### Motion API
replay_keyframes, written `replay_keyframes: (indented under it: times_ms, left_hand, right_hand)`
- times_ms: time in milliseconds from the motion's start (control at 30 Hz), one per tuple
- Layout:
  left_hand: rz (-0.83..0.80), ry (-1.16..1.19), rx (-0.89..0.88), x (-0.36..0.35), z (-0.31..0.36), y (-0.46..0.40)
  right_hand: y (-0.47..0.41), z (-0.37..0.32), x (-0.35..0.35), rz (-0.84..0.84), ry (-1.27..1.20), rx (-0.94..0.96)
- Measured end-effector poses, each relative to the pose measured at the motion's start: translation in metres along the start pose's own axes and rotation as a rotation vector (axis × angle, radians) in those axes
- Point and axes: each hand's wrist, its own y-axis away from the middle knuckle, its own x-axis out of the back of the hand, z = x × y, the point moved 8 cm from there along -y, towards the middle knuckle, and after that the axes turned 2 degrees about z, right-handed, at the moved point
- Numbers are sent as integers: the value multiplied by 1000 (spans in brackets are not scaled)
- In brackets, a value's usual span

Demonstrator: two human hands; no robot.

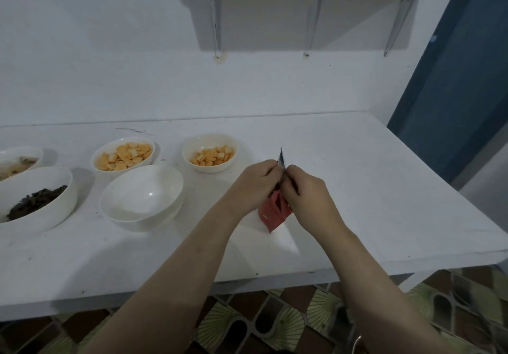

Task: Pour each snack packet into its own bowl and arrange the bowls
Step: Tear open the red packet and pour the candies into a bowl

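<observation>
A red snack packet [273, 213] hangs upright above the white table [357, 188]. My left hand [255, 186] and my right hand [308, 197] both pinch its top edge, side by side. To the left of my hands stands an empty white bowl [141, 197]. Behind it, two white bowls hold orange crackers: one [123, 155] at left and one [210, 152] nearer my hands. A large white bowl [35, 199] at the left edge holds a dark snack. Another bowl [19, 159] behind it is cut off by the frame; it holds something pale.
A white wall rises behind the table, with a shelf on metal brackets [310, 15] overhead. A blue door or panel [453, 92] stands at the right. The table's right edge and front edge drop to a patterned tile floor [275, 323].
</observation>
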Motion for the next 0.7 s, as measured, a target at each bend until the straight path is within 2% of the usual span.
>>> replay_keyframes:
  times_ms: [100, 267, 433, 600, 700]
  left_hand:
    - [-11, -40, -76, -1, 2, -2]
    - [77, 82, -104, -5, -11, 6]
    - [59, 23, -150, -1, 2, 0]
    - [46, -198, -170, 11, 7, -3]
    - [30, -384, -73, 11, 8, -6]
  right_hand:
    - [1, 5, 1, 33, -55, -38]
    - [-5, 24, 9, 11, -37, -157]
    - [-15, 18, 14, -32, 71, -94]
    - [-21, 22, 41, 185, 259, -111]
    - [-20, 21, 34, 183, 250, -85]
